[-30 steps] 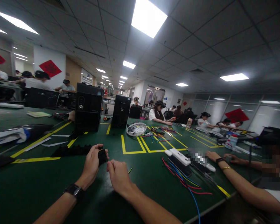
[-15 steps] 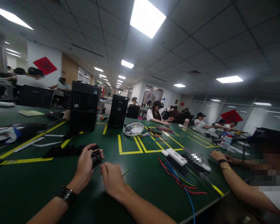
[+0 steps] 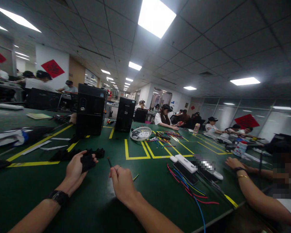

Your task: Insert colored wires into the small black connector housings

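Note:
My left hand (image 3: pixel 75 170), with a dark watch on the wrist, is closed around a small black block-shaped part (image 3: pixel 87 162). What kind of part it is cannot be made out. To its right, my right hand (image 3: pixel 123 182) pinches a thin wire (image 3: pixel 110 162), whose dark end with a coppery tip points up and left, apart from the block. A yellow-green wire end (image 3: pixel 135 177) shows beyond the right hand; whether it belongs to the same wire is hidden. Behind the left hand, a row of black parts (image 3: pixel 98 153) lies on the green table (image 3: pixel 92 210).
Two black computer towers (image 3: pixel 91 110) stand ahead, beside a white basket (image 3: pixel 141 133). Loose coloured wires (image 3: pixel 196 194), a white device (image 3: pixel 186 163) and a phone lie to the right. Nearby at right, a co-worker's arm (image 3: pixel 254 191) rests on the table. Yellow tape (image 3: pixel 138 158) marks the surface.
My hands have drawn apart: the left moved left with the black block, turning it, and the right moved slightly right. The wire's tip now shows clear of the block. The view shifted a little.

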A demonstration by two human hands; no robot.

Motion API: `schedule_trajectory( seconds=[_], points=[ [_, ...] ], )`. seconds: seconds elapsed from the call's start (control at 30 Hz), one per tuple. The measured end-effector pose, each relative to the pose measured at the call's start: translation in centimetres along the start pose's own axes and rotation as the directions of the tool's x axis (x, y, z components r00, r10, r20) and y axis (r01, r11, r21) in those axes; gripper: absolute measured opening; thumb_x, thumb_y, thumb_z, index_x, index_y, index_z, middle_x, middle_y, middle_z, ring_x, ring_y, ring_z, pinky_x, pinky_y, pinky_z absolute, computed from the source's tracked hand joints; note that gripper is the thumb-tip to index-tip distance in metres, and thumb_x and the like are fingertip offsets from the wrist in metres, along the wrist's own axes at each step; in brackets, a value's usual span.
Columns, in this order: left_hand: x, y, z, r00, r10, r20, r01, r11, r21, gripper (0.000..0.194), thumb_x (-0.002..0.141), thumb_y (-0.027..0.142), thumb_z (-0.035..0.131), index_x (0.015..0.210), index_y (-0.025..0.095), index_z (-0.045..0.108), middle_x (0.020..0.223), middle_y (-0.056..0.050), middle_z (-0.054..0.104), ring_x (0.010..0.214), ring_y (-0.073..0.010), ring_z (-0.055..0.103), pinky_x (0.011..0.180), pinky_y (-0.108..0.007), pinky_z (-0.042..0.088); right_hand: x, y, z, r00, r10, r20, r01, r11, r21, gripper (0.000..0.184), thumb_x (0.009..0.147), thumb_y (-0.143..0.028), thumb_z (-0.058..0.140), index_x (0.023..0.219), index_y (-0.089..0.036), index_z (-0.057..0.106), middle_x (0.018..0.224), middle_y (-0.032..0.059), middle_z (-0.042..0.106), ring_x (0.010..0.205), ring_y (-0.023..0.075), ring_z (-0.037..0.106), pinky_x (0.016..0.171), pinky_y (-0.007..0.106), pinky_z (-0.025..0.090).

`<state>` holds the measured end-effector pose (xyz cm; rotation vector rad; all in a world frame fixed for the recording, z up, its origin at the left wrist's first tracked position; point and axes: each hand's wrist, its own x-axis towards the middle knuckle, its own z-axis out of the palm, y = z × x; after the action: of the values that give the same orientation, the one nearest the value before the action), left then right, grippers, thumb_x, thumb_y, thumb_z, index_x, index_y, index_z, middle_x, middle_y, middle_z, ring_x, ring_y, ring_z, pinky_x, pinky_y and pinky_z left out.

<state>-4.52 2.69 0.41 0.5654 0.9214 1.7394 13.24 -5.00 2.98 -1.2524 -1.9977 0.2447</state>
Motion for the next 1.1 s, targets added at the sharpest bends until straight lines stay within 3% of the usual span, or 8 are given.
schedule_trajectory(
  seconds=[0.13,0.27,0.47,0.67,0.77,0.93,1.03,1.1],
  points=[
    [-1.8,-0.7,1.1,0.972,-0.038,0.232,-0.039,0.948,0.316,0.029,0.078,0.031,0.049,0.102,0.016,0.057,0.079,-0.006,0.066,0.069,-0.0213,0.064,0.064,-0.035,0.051,-0.2,0.5,1.3,0.998,-0.041,0.043,0.046,0.99,-0.132,0.022,0.093,-0.031,0.043,0.099,-0.021,0.061,0.08,0.0016,0.068,0.07,0.0147,0.062,0.063,0.022,0.036],
    [-2.8,-1.3,1.9,0.906,0.098,0.413,-0.362,0.684,0.633,0.028,0.08,0.038,0.044,0.082,0.017,0.062,0.086,-0.006,0.066,0.084,-0.0209,0.06,0.077,-0.031,0.046,0.3,1.1,1.2,0.999,0.03,0.028,-0.025,0.985,-0.171,0.023,0.093,-0.031,0.042,0.104,-0.021,0.059,0.078,0.0027,0.069,0.07,0.0162,0.063,0.063,0.022,0.036],
    [-2.0,-1.4,1.0,0.859,0.065,0.507,-0.466,0.509,0.724,0.041,0.09,0.045,0.026,0.092,0.018,0.058,0.073,-0.004,0.067,0.07,-0.0183,0.062,0.065,-0.027,0.043,1.1,2.5,1.0,0.989,0.118,0.09,-0.089,0.958,-0.273,0.025,0.094,-0.03,0.039,0.098,-0.02,0.061,0.081,0.0053,0.07,0.077,0.0181,0.065,0.064,0.023,0.035],
    [-0.8,-0.6,0.6,0.789,0.057,0.611,-0.608,0.206,0.767,0.043,0.091,0.042,0.027,0.083,0.017,0.061,0.086,-0.009,0.066,0.086,-0.0219,0.058,0.081,-0.034,0.04,1.8,5.1,0.4,0.967,0.236,0.095,-0.186,0.91,-0.37,0.024,0.092,-0.03,0.042,0.092,-0.02,0.064,0.083,0.0066,0.07,0.08,0.019,0.065,0.065,0.024,0.036],
    [-1.0,1.4,0.2,0.652,-0.102,0.751,-0.733,0.17,0.659,0.034,0.085,0.036,0.043,0.11,0.02,0.059,0.116,-0.008,0.06,0.11,-0.0226,0.05,0.096,-0.036,0.034,2.3,6.4,-1.0,0.968,0.249,0.0,-0.235,0.912,-0.337,0.027,0.092,-0.03,0.04,0.091,-0.019,0.064,0.082,0.0073,0.07,0.079,0.0197,0.065,0.066,0.025,0.037],
    [-2.0,3.9,1.1,0.367,-0.444,0.817,-0.882,0.114,0.458,0.061,0.07,0.024,0.057,0.129,0.03,0.045,0.139,-0.003,0.044,0.127,-0.0262,0.033,0.103,-0.043,0.026,2.4,6.0,-3.1,0.95,0.132,-0.283,-0.168,0.98,-0.108,0.033,0.094,-0.034,0.035,0.097,-0.016,0.063,0.078,0.0066,0.069,0.071,0.0184,0.064,0.067,0.026,0.039],
    [-1.9,3.2,2.5,0.286,-0.546,0.787,-0.928,0.046,0.369,0.058,0.07,0.029,0.059,0.127,0.029,0.047,0.132,-0.004,0.05,0.121,-0.0273,0.038,0.098,-0.043,0.029,1.6,4.4,-3.0,0.965,0.021,-0.262,-0.03,0.999,-0.032,0.033,0.094,-0.033,0.034,0.097,-0.016,0.062,0.076,0.0067,0.068,0.066,0.0167,0.062,0.065,0.025,0.04],
    [-1.2,2.3,3.7,0.284,-0.542,0.791,-0.946,-0.027,0.322,0.054,0.072,0.034,0.058,0.124,0.027,0.05,0.127,-0.006,0.052,0.117,-0.0272,0.04,0.095,-0.042,0.031,0.8,3.2,-2.2,0.987,-0.096,-0.131,0.095,0.995,-0.015,0.031,0.093,-0.03,0.035,0.101,-0.016,0.062,0.08,0.0067,0.068,0.069,0.0158,0.062,0.066,0.024,0.04]
  ],
)
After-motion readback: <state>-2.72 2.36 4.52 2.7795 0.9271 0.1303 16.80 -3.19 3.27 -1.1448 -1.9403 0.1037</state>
